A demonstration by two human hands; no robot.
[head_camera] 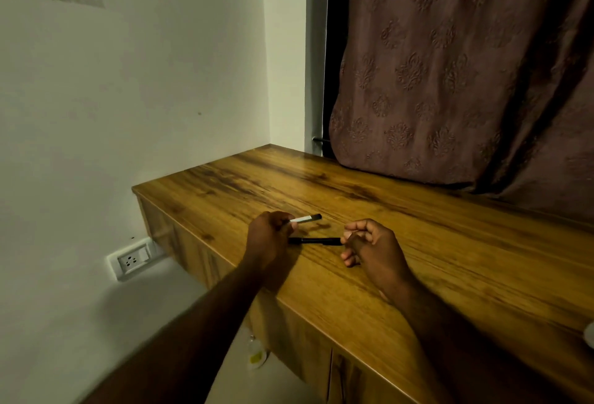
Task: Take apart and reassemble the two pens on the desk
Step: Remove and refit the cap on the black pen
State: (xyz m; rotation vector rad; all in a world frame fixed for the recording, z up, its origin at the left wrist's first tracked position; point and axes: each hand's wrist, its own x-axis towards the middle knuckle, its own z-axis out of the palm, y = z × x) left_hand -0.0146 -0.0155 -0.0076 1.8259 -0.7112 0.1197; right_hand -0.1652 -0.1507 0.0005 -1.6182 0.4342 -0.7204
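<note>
Two pens are over the wooden desk [401, 242]. My left hand [268, 238] grips a white pen with a black tip [305, 219], which sticks out to the right just above the desk. A black pen [316, 241] lies flat between my hands. My right hand [373, 247] has its fingers curled, with the fingertips at the black pen's right end; whether they pinch it is unclear. Part of the white pen is hidden inside my left fist.
A brown patterned curtain [450, 82] hangs over the desk's back edge. A wall socket [131, 260] sits low on the white wall at left. A bottle [255, 353] stands on the floor beside the desk's cabinet front. A white object [589, 334] shows at the right edge.
</note>
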